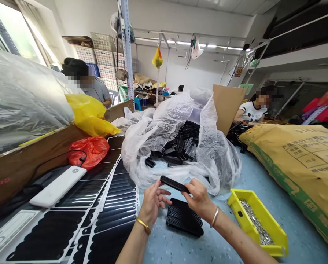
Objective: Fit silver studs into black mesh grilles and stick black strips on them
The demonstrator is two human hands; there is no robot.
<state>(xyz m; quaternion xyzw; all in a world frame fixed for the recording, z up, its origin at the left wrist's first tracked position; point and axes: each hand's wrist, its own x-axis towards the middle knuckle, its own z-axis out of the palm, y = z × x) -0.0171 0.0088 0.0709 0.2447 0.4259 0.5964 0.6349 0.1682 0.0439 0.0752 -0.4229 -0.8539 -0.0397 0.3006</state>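
Note:
A narrow black perforated plastic strip (174, 184) with rounded ends is held up over the bench, tilted down to the right. My right hand (199, 198), with a silver bracelet, pinches its right end between thumb and fingers. My left hand (153, 201), with a gold bracelet, has its uppermost fingertips at the strip's left end; its other fingers are loosely curled below. Under the hands lies a flat group of similar black strips (184, 218), side by side on the blue bench top. Behind them, a translucent plastic bag (150, 139) gapes over a heap of black strips (180, 146).
Right of my hands sits a yellow bin (280, 238) of small shiny metal pieces (253, 220). A large yellow sack (298, 157) lies beyond it. Left are black adhesive sheets (114, 209), a white power bank (58, 185) with a cable and a red bag (89, 151). Two people sit across.

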